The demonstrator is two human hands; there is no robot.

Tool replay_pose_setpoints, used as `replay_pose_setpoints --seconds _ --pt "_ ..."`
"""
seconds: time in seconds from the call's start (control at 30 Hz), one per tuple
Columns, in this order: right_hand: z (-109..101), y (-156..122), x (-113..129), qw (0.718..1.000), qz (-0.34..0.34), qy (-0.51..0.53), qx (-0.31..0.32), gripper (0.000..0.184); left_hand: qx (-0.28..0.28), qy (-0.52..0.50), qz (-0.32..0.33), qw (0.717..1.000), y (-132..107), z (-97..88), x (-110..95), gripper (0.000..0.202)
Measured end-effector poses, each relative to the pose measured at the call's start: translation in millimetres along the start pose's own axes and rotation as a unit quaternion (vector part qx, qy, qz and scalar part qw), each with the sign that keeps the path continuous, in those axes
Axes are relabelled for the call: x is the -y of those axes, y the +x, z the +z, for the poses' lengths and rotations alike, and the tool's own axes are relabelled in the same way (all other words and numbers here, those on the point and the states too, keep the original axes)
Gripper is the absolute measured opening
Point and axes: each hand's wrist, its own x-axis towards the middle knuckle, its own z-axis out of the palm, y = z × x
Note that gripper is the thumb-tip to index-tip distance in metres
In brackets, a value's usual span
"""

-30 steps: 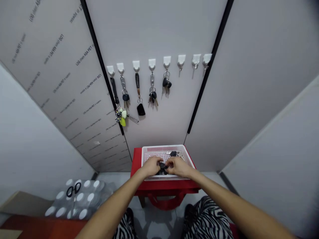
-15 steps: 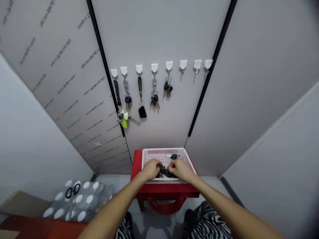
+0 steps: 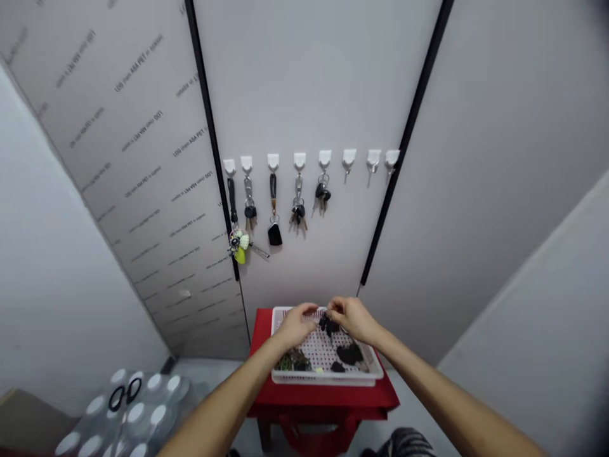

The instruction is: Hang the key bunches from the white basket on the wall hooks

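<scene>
My left hand (image 3: 297, 324) and my right hand (image 3: 353, 318) are raised just above a white perforated basket (image 3: 371, 371) on a red stool (image 3: 266, 397). Between them they pinch a black key bunch (image 3: 328, 325). Several more key bunches (image 3: 349, 353) lie in the basket. On the wall above runs a row of white hooks (image 3: 349, 157). Five hooks on the left carry keys (image 3: 322, 192), one with a yellow-green charm (image 3: 239, 244). The three right hooks are bare.
A shrink-wrapped pack of bottles (image 3: 128, 416) with black scissors (image 3: 122, 393) on top lies on the floor at the lower left. Black vertical strips (image 3: 404, 143) divide the grey wall panels. Side walls close in left and right.
Both hands have lifted a black key bunch up out of the basket. The camera has tilted, so the hooks and basket sit lower and other keys in the basket show.
</scene>
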Motion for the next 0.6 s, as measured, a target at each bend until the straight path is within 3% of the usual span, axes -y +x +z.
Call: replay_pose_setpoints --seconds 0.1,0.27,0.43,0.6 --pt "-35 23 12 0.999 -0.012 0.019 -0.037 0.016 -0.020 -0.070 0.040 0.997 26 -2.6 -26 0.029" --pt "-97 65 41 0.986 -0.016 0.066 -0.152 0.016 -0.131 -0.103 0.066 0.984 73 -22.7 -91 0.021" --pt "-151 106 62 0.944 -0.015 0.185 -0.273 0.011 -0.238 0.021 0.179 0.954 106 -50.5 -157 0.025" --pt "-180 136 65 0.910 0.009 0.216 -0.354 0.007 -0.266 0.148 0.214 0.928 127 -58.1 -193 0.030"
